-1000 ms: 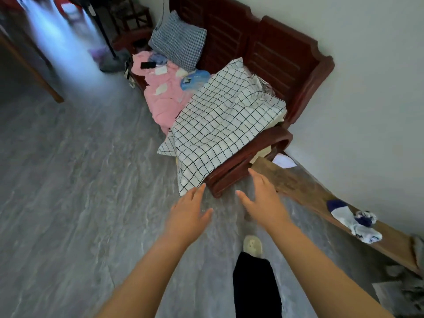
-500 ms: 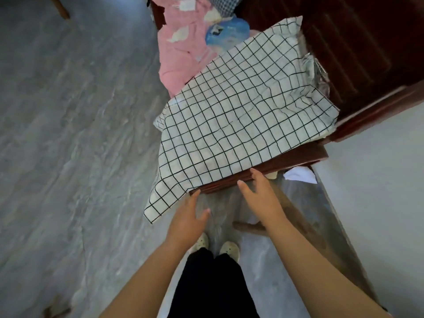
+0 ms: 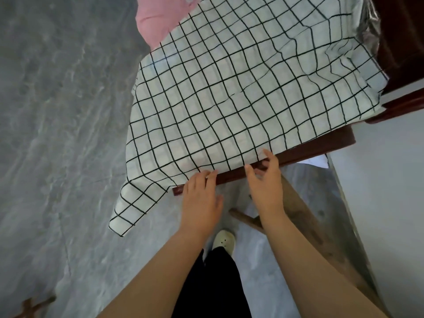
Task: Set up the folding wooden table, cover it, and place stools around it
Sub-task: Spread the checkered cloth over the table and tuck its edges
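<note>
Head camera, looking down: my two bare hands arrive at the near hem of the black-and-white checked cloth [image 3: 229, 88], the cover for the table, which lies draped over the dark red wooden arm rail [image 3: 309, 150] of a settee.

The cloth spreads away from me, ahead of both sets of fingers. Its near hem runs slantwise along the rail, from a hanging corner [image 3: 128, 216] low on my left up toward the wall on my right.

My left hand [image 3: 202, 200] is flat, fingers straight, its fingertips [image 3: 210, 174] touching the hem where cloth meets rail; it grips nothing. My right hand [image 3: 266, 187] is just beside it, fingers spread and lightly bent, one fingertip [image 3: 267, 153] at the cloth's edge and the thumb below the rail, holding nothing.

The left hand is the nearer to the hanging corner, while the right sits further along the hem. I judge that a pinch at the hem by each hand is what the lift calls for, with the bulk of the fabric trailing beyond.

Pink bedding [image 3: 156, 21] lies under the cloth's far left edge. A worn wooden bench [image 3: 321, 237] stands by the wall on my right, over grey marbled floor [image 3: 57, 134]. No folding table is in view.
</note>
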A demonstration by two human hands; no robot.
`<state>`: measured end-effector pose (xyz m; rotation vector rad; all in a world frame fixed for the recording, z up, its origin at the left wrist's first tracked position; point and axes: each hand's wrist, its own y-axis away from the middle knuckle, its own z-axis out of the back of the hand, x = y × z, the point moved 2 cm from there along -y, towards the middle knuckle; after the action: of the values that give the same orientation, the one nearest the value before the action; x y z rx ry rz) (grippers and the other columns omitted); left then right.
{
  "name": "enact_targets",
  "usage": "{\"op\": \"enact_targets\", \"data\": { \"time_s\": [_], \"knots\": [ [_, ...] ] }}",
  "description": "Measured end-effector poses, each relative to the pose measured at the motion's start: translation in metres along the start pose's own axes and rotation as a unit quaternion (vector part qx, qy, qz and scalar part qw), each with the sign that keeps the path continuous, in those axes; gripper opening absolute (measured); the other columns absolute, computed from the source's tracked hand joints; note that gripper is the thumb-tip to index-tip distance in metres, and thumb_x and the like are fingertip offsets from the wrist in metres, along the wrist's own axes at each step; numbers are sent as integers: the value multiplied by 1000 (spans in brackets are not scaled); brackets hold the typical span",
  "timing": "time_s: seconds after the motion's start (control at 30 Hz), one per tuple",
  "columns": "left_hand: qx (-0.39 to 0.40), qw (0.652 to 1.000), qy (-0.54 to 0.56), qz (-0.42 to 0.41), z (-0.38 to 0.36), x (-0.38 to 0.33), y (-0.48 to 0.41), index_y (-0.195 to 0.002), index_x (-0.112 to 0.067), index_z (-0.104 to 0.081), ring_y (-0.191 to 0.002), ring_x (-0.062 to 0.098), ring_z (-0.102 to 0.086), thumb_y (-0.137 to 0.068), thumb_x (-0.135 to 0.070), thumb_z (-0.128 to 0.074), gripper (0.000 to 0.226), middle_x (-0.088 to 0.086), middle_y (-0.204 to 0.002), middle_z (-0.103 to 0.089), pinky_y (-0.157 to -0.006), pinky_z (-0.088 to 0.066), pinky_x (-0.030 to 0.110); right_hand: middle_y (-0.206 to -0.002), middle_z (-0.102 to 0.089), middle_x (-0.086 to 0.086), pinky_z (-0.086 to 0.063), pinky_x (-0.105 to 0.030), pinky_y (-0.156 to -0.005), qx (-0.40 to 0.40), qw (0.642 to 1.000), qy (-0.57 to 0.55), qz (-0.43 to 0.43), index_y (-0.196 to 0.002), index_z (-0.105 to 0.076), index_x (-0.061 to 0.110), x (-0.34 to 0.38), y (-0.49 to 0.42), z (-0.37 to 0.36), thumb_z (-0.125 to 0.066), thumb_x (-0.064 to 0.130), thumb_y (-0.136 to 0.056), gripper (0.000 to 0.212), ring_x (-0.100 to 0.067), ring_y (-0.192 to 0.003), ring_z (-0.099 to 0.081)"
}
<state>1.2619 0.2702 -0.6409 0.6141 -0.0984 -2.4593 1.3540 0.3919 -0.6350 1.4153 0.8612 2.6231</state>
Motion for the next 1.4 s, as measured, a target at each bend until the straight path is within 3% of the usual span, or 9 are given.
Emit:
{"op": "enact_targets", "data": {
  "time_s": [0.27, 0.47, 0.67, 0.73, 0.8, 0.93, 1.0, 1.27, 1.4],
  "knots": [
    [-35, 998, -30, -52, -18, -5, -5, -127, -10, -52, -113, 24, -40, -72, -21, -71, 58, 10, -123, -54, -95, -43, 40, -114, -54, -13, -49, -10, -72, -72, 976, -198, -45, -125, -32, 15, -11, -13, -8, -58, 11, -92, 43, -12, -92, -58],
    [-31, 997, -26, -64, -19, -9, 5, -129, -9, -51, -115, 27, -48, -74, -19, -71, 59, 10, -128, -53, -97, -43, 41, -122, -58, -15, -48, -37, -98, -41, 916, -372, -147, -143, -22, 14, -11, -18, -7, -61, 13, -91, 65, -20, -107, -62],
    [1, 971, 221, 91, -22, -17, 22, -135, -16, -44, -119, 12, -42, -89, -25, -58, 49, -1, -129, -45, -103, -34, 27, -101, -66, -2, -48, -32, -93, 26, 901, -399, -168, -104, -61, 17, -11, -18, 1, -59, 18, -92, 12, -15, -96, -61],
    [5, 916, 349, 199, -18, -24, 28, -132, -21, -45, -114, 4, -46, -92, -27, -55, 42, -8, -126, -48, -102, -39, 28, -101, -66, -2, -49, -32, -92, 26, 890, -421, -170, -100, -61, 17, -11, -18, 4, -59, 16, -92, 9, -15, -97, -62],
    [42, 799, 511, 313, -11, -33, 29, -129, -20, -47, -112, 6, -50, -95, -28, -51, 35, -6, -124, -53, -101, -42, 30, -107, -66, -6, -49, -36, -95, 36, 882, -440, -166, -102, -60, 15, -13, -16, 6, -59, 14, -92, 10, -19, -104, -62],
    [26, 347, 846, 404, -6, -36, 23, -119, -13, -49, -124, 28, -49, -95, -33, -48, 31, 11, -129, -54, -106, -37, 41, -110, -66, -8, -49, -38, -96, 64, 874, -454, -162, -103, -59, 14, -12, -11, 11, -57, 14, -93, 10, -21, -105, -63],
    [-36, 214, 900, 377, -8, -32, 17, -127, -9, -47, -128, 31, -45, -92, -33, -52, 43, 13, -133, -52, -110, -31, 46, -105, -67, -7, -50, -36, -93, 73, 871, -459, -158, -103, -58, 14, -14, -9, 15, -55, 14, -94, 10, -19, -99, -65],
    [-155, 164, 909, 351, -13, -38, 16, -100, -13, -59, -107, 24, -63, -78, -18, -64, 24, 6, -113, -67, -87, -48, 44, -105, -68, -8, -57, -29, -76, 154, 867, -429, -201, -103, -57, 13, -16, -11, 35, -61, 12, -91, 13, -17, -91, -67],
    [-201, 163, 901, 347, -15, -28, 7, -97, -11, -65, -106, 24, -65, -81, -18, -64, 17, 7, -113, -69, -96, -48, 41, -130, -53, -13, -52, -30, -80, 147, 883, -397, -202, -135, -41, 7, -16, -30, 47, -63, 19, -90, 52, -26, -116, -54]
  ]
}}
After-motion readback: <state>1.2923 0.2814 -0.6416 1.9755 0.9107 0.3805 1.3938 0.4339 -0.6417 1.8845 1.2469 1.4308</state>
